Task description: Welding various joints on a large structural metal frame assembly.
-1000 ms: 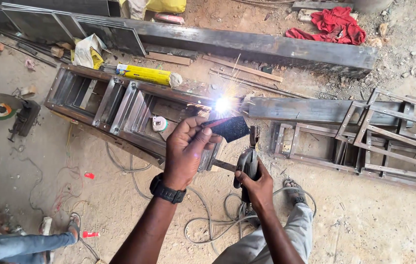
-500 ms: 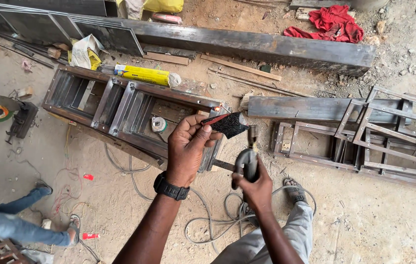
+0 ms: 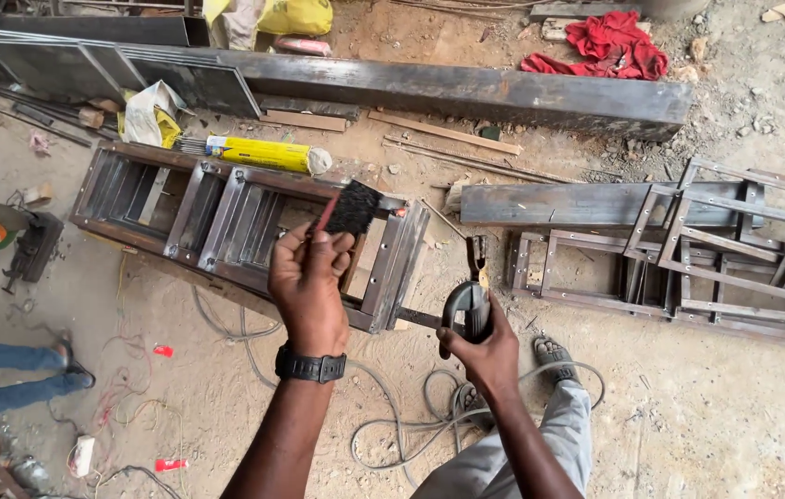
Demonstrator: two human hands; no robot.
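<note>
Left hand [image 3: 311, 288] raised over the steel frame [image 3: 245, 229], grip closed on a small dark shield plate [image 3: 353, 207] with a reddish handle, held tilted above the frame's right end. Right hand [image 3: 483, 349] has its grip wrapped around the electrode holder [image 3: 468, 305], whose clamp points up and away from the metal; no arc or glow shows at the joint.

The frame lies on the dirt floor [image 3: 706, 416], long side running left to right, with several cross pieces already set inside it. A flat bar sticks out at its lower right corner, just beside the holder. Judgement: the frame looks mostly assembled and the work sits at a pause between welds; whether the right-end joints are fully run cannot be told from here.

Yellow pack of rods [image 3: 259, 152] lies just beyond the frame's far edge. Second ladder-like frame [image 3: 688, 259] lies to the right, well apart. Cable [image 3: 392, 407] loops on the floor near the feet. A grinder [image 3: 32, 248] sits left of the frame; another person's leg [image 3: 5, 370] shows at the left edge.
</note>
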